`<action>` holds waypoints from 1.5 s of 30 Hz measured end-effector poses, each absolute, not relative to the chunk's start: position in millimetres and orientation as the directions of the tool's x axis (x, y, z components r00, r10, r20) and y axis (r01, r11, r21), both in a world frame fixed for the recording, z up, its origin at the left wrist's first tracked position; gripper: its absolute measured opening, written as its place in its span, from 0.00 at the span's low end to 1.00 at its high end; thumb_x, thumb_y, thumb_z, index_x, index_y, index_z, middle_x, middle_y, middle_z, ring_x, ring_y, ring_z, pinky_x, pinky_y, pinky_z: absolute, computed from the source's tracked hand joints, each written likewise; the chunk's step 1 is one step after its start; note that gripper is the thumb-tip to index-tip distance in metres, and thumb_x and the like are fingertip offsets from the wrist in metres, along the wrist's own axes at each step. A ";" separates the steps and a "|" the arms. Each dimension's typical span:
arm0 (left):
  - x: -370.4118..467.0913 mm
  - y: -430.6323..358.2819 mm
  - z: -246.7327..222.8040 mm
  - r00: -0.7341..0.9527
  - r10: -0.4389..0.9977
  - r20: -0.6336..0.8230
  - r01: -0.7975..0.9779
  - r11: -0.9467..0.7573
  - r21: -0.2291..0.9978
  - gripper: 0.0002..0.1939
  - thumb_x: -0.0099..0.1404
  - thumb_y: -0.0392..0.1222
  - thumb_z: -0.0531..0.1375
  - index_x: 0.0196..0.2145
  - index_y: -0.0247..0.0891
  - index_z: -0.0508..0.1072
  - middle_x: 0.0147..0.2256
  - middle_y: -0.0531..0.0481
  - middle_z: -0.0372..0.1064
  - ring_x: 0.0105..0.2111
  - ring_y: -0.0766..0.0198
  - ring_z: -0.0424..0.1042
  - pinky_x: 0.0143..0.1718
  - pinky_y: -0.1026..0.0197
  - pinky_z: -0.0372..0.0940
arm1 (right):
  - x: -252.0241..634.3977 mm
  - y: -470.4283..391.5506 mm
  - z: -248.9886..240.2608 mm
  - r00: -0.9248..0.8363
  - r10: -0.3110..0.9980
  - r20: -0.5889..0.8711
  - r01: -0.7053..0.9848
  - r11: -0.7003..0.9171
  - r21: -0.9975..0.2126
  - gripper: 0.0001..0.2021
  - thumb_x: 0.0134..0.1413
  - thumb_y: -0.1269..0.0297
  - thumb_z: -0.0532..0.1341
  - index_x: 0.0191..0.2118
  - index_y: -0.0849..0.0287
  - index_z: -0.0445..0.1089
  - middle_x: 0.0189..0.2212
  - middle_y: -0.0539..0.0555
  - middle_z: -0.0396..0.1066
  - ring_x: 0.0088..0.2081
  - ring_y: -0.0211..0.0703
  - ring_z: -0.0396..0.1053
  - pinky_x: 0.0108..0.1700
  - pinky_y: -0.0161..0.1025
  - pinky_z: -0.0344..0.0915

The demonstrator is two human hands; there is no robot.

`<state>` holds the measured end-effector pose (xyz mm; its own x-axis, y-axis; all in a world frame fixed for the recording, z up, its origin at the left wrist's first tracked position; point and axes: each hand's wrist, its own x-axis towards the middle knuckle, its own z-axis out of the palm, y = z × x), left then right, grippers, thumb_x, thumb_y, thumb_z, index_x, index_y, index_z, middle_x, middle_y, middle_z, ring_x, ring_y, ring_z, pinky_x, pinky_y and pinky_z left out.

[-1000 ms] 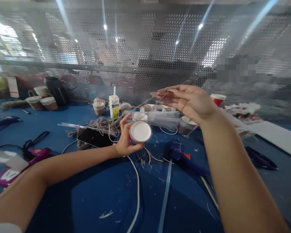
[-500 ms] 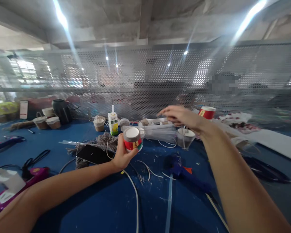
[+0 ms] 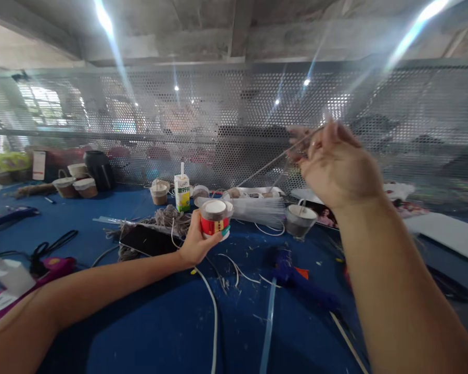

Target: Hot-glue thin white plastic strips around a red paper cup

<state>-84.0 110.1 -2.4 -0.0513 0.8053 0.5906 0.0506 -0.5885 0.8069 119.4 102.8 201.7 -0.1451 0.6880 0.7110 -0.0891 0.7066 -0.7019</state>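
My left hand (image 3: 198, 245) is wrapped around a small red paper cup (image 3: 211, 227) with a grey band near its top and a white top face. My right hand (image 3: 341, 169) is raised at the right, its fingers closed and somewhat blurred. From those fingers a thin pale cord (image 3: 271, 162) stretches down and left toward the cup; I cannot make out where its lower end is fixed. Behind the cup stand clear plastic strips (image 3: 257, 210) in a bundle. A small grey bucket with a white top (image 3: 300, 219) stands below my right hand.
On the blue table (image 3: 152, 322) lie a blue glue gun (image 3: 296, 278), a black phone (image 3: 150, 240), grey yarn (image 3: 173, 218) and a white cable (image 3: 214, 311). A drink carton (image 3: 182, 195) stands behind. A perforated metal screen (image 3: 203, 124) closes off the back.
My right hand has risen and turned palm toward me, with the cord now drawn taut from it. My left hand keeps the cup in nearly the same place.
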 end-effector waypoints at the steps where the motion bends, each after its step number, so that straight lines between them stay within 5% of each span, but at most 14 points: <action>1: -84.1 110.0 -2.7 -0.050 0.799 0.599 0.039 -0.598 0.801 0.31 0.53 0.48 0.65 0.51 0.40 0.59 0.47 0.45 0.62 0.49 0.55 0.65 0.55 0.50 0.59 | 118.4 100.3 203.3 -0.127 0.695 0.708 -0.113 0.699 -0.706 0.18 0.62 0.65 0.48 0.19 0.57 0.56 0.34 0.50 0.70 0.49 0.39 0.67 0.45 0.42 0.61; 4: -85.2 109.2 -3.5 -0.059 0.771 0.634 0.015 -0.634 0.773 0.30 0.52 0.48 0.66 0.50 0.41 0.60 0.47 0.46 0.62 0.49 0.55 0.65 0.55 0.50 0.59 | 118.3 96.7 203.6 -0.227 0.784 0.577 -0.027 0.588 -0.809 0.20 0.64 0.61 0.44 0.19 0.57 0.51 0.23 0.49 0.65 0.32 0.36 0.69 0.35 0.39 0.62; 7: -86.5 107.3 -4.8 -0.105 0.750 0.654 -0.017 -0.658 0.752 0.29 0.54 0.49 0.65 0.50 0.42 0.60 0.47 0.46 0.62 0.49 0.56 0.65 0.55 0.50 0.59 | 122.3 101.7 197.6 -0.437 0.863 0.254 0.296 0.404 -0.866 0.20 0.61 0.52 0.47 0.20 0.54 0.53 0.11 0.42 0.46 0.13 0.31 0.46 0.21 0.35 0.50; 11: -87.6 105.1 -9.0 -0.117 0.683 0.721 -0.026 -0.728 0.686 0.33 0.52 0.51 0.65 0.53 0.43 0.59 0.50 0.44 0.60 0.52 0.53 0.63 0.58 0.48 0.56 | 123.2 114.5 186.0 -0.448 0.887 -0.115 0.790 0.332 -0.515 0.23 0.39 0.38 0.65 0.20 0.54 0.61 0.11 0.44 0.53 0.13 0.31 0.47 0.18 0.36 0.47; 14: -88.6 105.7 -12.4 -0.095 0.662 0.743 0.011 -0.746 0.666 0.34 0.52 0.52 0.65 0.54 0.43 0.59 0.52 0.43 0.59 0.55 0.51 0.62 0.59 0.47 0.54 | 117.0 121.9 177.9 -0.292 0.956 0.025 0.894 0.282 -0.349 0.25 0.19 0.49 0.75 0.24 0.56 0.66 0.16 0.47 0.63 0.17 0.35 0.59 0.22 0.37 0.54; 16: -89.2 106.5 -13.8 -0.096 0.665 0.741 0.019 -0.743 0.669 0.35 0.53 0.53 0.65 0.55 0.42 0.58 0.51 0.43 0.59 0.55 0.51 0.62 0.59 0.47 0.54 | 112.9 125.7 173.5 -0.288 0.957 0.034 0.882 0.279 -0.381 0.21 0.19 0.58 0.77 0.22 0.58 0.67 0.15 0.45 0.63 0.16 0.33 0.58 0.22 0.36 0.54; 19: -90.3 106.8 -14.5 -0.076 0.669 0.739 0.036 -0.739 0.673 0.36 0.53 0.54 0.65 0.55 0.42 0.58 0.51 0.42 0.59 0.55 0.51 0.62 0.59 0.47 0.55 | 111.0 129.9 171.4 -0.330 0.944 0.008 0.818 0.290 -0.497 0.15 0.34 0.61 0.73 0.16 0.60 0.66 0.08 0.44 0.56 0.11 0.29 0.51 0.18 0.34 0.47; 23: -91.6 105.5 -13.5 -0.010 0.664 0.748 0.077 -0.745 0.662 0.36 0.51 0.54 0.66 0.54 0.40 0.61 0.51 0.41 0.59 0.55 0.50 0.61 0.59 0.47 0.54 | 114.4 131.2 178.0 -0.186 0.936 0.298 0.596 0.349 -0.723 0.22 0.63 0.53 0.49 0.19 0.57 0.59 0.12 0.47 0.59 0.13 0.30 0.54 0.19 0.34 0.55; 28: -91.6 103.0 -10.3 0.025 0.654 0.756 0.096 -0.754 0.650 0.34 0.52 0.53 0.66 0.53 0.39 0.62 0.49 0.42 0.59 0.53 0.50 0.62 0.59 0.47 0.55 | 116.0 132.9 178.6 -0.093 0.918 0.385 0.078 0.393 -0.916 0.20 0.66 0.61 0.44 0.26 0.59 0.64 0.24 0.55 0.70 0.29 0.39 0.73 0.36 0.40 0.69; 30: -91.6 102.6 -9.8 0.031 0.641 0.767 0.099 -0.766 0.635 0.33 0.52 0.51 0.66 0.52 0.40 0.62 0.49 0.43 0.59 0.52 0.51 0.62 0.58 0.47 0.55 | 115.5 138.5 170.8 -0.152 0.935 0.321 0.115 0.339 -0.934 0.19 0.64 0.60 0.48 0.24 0.59 0.65 0.24 0.55 0.72 0.30 0.42 0.74 0.38 0.43 0.70; 32: -91.7 102.5 -9.6 0.044 0.622 0.782 0.108 -0.781 0.615 0.33 0.52 0.50 0.66 0.53 0.40 0.61 0.49 0.43 0.58 0.52 0.51 0.61 0.59 0.47 0.54 | 115.3 146.7 160.2 -0.264 0.944 0.199 0.376 0.290 -0.880 0.21 0.61 0.55 0.53 0.19 0.58 0.65 0.20 0.55 0.71 0.26 0.43 0.72 0.35 0.44 0.69; 35: -91.7 102.6 -9.1 0.066 0.608 0.791 0.126 -0.792 0.598 0.33 0.52 0.49 0.66 0.53 0.41 0.60 0.49 0.43 0.58 0.52 0.51 0.61 0.59 0.47 0.54 | 114.2 159.2 145.3 -0.375 0.920 0.112 0.727 0.367 -0.581 0.26 0.56 0.44 0.55 0.16 0.58 0.66 0.20 0.56 0.72 0.25 0.43 0.70 0.34 0.44 0.67; 40: -91.9 101.8 -6.3 0.084 0.614 0.785 0.150 -0.787 0.599 0.34 0.51 0.49 0.66 0.53 0.41 0.59 0.49 0.43 0.58 0.53 0.50 0.60 0.59 0.47 0.53 | 111.9 171.3 130.6 -0.381 0.896 0.229 0.839 0.439 -0.320 0.28 0.62 0.46 0.45 0.26 0.58 0.74 0.30 0.58 0.73 0.39 0.50 0.71 0.47 0.49 0.63; 45: -91.6 100.2 -3.7 0.107 0.610 0.785 0.148 -0.791 0.594 0.32 0.53 0.48 0.65 0.53 0.39 0.59 0.49 0.43 0.58 0.52 0.52 0.60 0.58 0.48 0.54 | 114.5 177.3 124.6 -0.218 0.888 0.405 0.916 0.329 -0.228 0.22 0.62 0.50 0.48 0.42 0.57 0.75 0.51 0.64 0.61 0.56 0.67 0.53 0.56 0.64 0.49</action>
<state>-91.6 100.2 -3.7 0.1072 0.6101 0.7851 0.1478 -0.7906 0.5942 114.5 177.3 124.6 -0.2183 0.8880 0.4048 0.9164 0.3291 -0.2276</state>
